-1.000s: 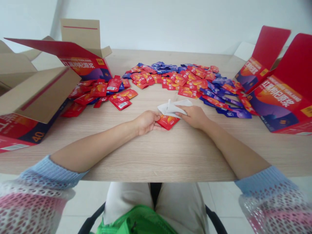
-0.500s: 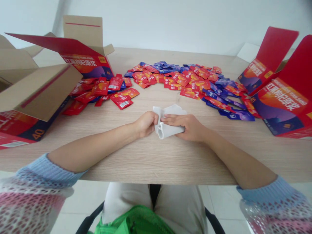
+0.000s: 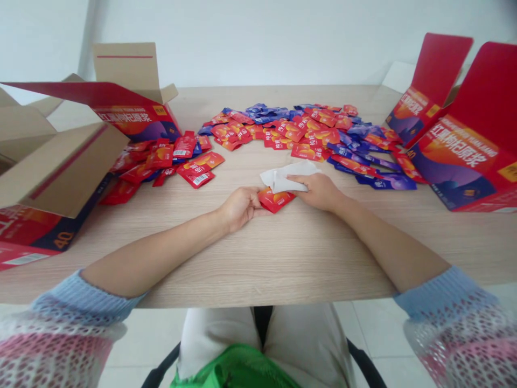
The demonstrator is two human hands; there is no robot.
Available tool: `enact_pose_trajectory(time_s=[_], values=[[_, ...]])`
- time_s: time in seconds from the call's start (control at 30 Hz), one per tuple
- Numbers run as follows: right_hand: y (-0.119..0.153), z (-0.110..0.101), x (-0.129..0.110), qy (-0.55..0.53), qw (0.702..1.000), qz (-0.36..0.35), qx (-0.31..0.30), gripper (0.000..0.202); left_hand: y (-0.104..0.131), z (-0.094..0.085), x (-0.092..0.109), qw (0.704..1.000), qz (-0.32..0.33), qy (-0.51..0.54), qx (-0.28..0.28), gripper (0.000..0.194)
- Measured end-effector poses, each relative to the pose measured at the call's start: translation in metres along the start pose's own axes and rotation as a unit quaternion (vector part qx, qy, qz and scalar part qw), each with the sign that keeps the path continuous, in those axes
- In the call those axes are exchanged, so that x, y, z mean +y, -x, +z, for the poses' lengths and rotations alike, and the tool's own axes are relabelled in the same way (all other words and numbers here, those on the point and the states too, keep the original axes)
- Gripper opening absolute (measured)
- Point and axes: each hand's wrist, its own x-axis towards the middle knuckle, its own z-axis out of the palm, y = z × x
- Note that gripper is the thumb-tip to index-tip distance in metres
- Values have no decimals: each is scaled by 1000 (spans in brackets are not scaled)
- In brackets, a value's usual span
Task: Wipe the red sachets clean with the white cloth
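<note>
Low over the table's middle, my left hand [image 3: 242, 209] pinches the left edge of a red sachet [image 3: 276, 200]. A folded white cloth or paper wipe [image 3: 288, 175] covers the sachet's upper part. My right hand [image 3: 317, 189] grips the wipe, its fingers on top and its thumb hidden. The wipe touches the sachet. Just beyond the hands lies a heap of red and blue sachets [image 3: 299, 132]. A smaller pile of mostly red sachets [image 3: 161, 156] is to the left.
Open red cartons stand at both sides: a near-left carton [image 3: 48, 231], a far-left carton [image 3: 137, 121], a near-right carton [image 3: 464, 161] and a far-right carton [image 3: 414, 110]. The wooden table [image 3: 258, 269] ends close in front of my lap, where something green [image 3: 238, 369] lies.
A red sachet now shows between my hands under the wipe. The wipe, rolled and folded before, now lies flatter across it. My left hand has shifted from the wipe to the sachet's edge.
</note>
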Motion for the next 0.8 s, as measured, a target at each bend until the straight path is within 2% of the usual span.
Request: enact_pose_trajectory(time_s=[0.13, 0.33, 0.47, 0.63, 0.8], values=[[7, 3, -24, -8, 1000, -1, -5, 46, -1, -3, 4, 999, -25, 22, -18, 46], [16, 3, -57, -93, 983, -156, -37, 62, -5, -9, 7, 995, -46, 93, -1, 51], [17, -7, -55, -103, 963, -229, -98, 66, -6, -13, 6, 990, -39, 120, -55, 65], [16, -20, -42, -94, 972, -171, -135, 60, -4, -14, 7, 980, -24, 157, -117, 76], [17, -28, -40, -117, 972, -135, -153, 52, -3, -8, 4, 984, -2, 149, -94, 61]])
